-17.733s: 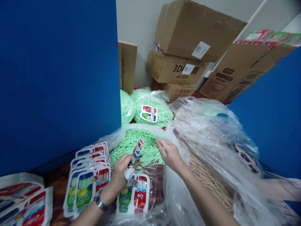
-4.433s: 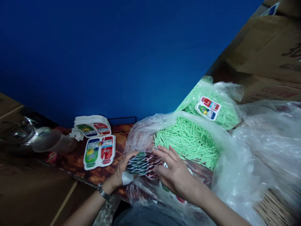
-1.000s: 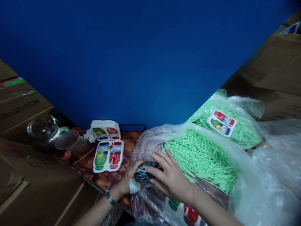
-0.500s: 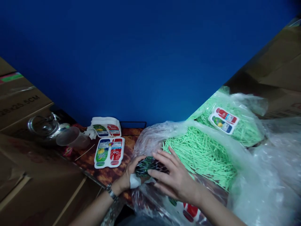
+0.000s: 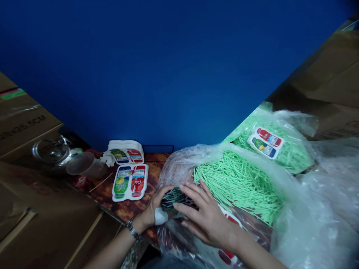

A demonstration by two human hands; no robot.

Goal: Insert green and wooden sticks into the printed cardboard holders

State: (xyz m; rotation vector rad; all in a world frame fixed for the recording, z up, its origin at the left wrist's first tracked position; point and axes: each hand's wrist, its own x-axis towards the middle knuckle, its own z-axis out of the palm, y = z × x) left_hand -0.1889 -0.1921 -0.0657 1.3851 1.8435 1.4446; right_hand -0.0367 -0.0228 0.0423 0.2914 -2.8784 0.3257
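Layered bundle (image 5: 175, 198) at near centre, between both hands: dark, rounded, crossed by pale lines in a diamond mesh. At left, matt brown cardboard boxes (image 5: 42, 209) with straight folded edges. Just beyond, a shiny, curved kettle (image 5: 53, 153), then a translucent, tilted plastic cup (image 5: 81, 163) with a round mouth. Near the cup, a small red wrapper (image 5: 80, 181), a thin pale stick (image 5: 100, 183) and crumpled white tissue (image 5: 108, 159). On the mottled red-brown table (image 5: 153, 168), a neat pile of glossy packs (image 5: 126, 152), with a single flat pack (image 5: 130, 182) on the near side, white-edged and shaped like paired bottles. Behind, a smooth blue panel (image 5: 140, 74). Left hand (image 5: 150, 213) curled around the bundle's left end, grasping it; metal-link watch (image 5: 132, 229) at the wrist. Right hand (image 5: 207, 220) unclenched, fingers spread over the bundle's right side. Farther right, slim green sticks (image 5: 241, 183) heaped in wrinkled clear plastic. Beyond, a bulging bag (image 5: 297, 153) of more green sticks, topped by a tilted bottle-shaped pack (image 5: 266, 142). At far right, dim cardboard (image 5: 328, 82) above cloudy, creased plastic (image 5: 331, 186).
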